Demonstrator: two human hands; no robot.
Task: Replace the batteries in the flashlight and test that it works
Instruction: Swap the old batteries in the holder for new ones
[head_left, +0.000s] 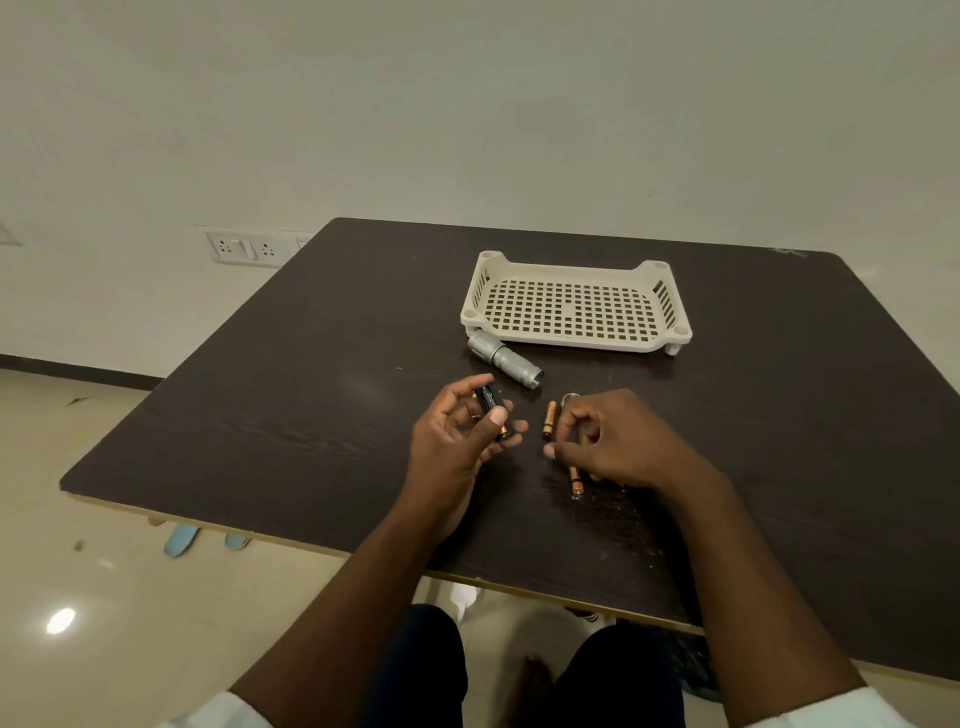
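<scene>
A silver flashlight body (504, 359) lies on the dark table (311, 364), its open end toward me. My left hand (462, 436) grips a black battery holder (491, 402) with a copper-coloured battery showing in it. My right hand (613, 441) hovers over the table with fingers curled and apart, holding nothing I can see. One loose copper-and-black battery (549, 418) lies between my hands. Another battery (575, 480) lies under my right fingers. A small silver cap (569, 399) peeks out beyond my right hand.
A cream perforated plastic tray (574, 306) stands behind the flashlight body. The table's near edge (519, 584) runs above my knees. A wall socket panel (249, 248) sits at the left, beyond the table.
</scene>
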